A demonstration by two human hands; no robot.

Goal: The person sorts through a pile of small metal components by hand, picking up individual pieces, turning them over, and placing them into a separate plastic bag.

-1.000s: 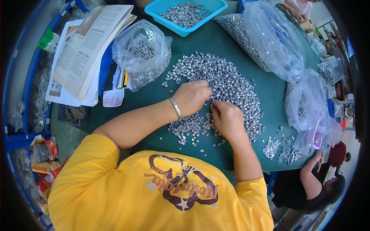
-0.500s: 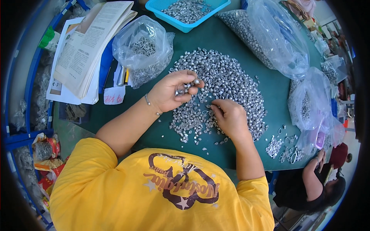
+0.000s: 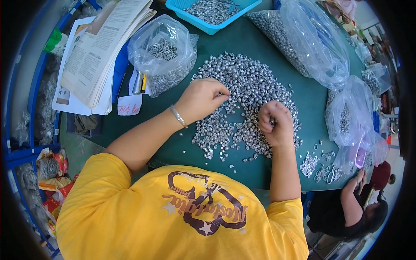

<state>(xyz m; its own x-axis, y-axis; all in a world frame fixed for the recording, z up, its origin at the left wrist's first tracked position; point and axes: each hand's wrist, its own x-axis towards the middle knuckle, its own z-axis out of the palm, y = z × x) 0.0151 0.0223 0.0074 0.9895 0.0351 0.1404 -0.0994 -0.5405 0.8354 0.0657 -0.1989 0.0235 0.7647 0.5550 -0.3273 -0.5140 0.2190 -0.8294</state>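
Observation:
A broad pile of small silvery metal pieces (image 3: 251,82), rounded and some hollow like little cups, covers the middle of the green table. My left hand (image 3: 201,99), with a bangle at its wrist, is over the pile's left side, back upward. Its fingers are pinched together, and whatever they hold is hidden. Over the right part of the pile my right hand (image 3: 277,122) is curled closed; something small and dark shows among its fingers, too unclear to name. Between the hands and my body lies a thinner spread of the metal pieces (image 3: 212,135).
A blue basket (image 3: 211,29) with metal pieces stands at the far edge. Filled clear bags lie left (image 3: 171,71) and right (image 3: 299,52). Papers (image 3: 93,60) occupy the left. Metal rings (image 3: 327,174) lie near right, where another person (image 3: 346,212) sits.
My left hand has turned from palm up, with several metal pieces showing in it, to back up. My right hand has moved right and away from my left, curling closed.

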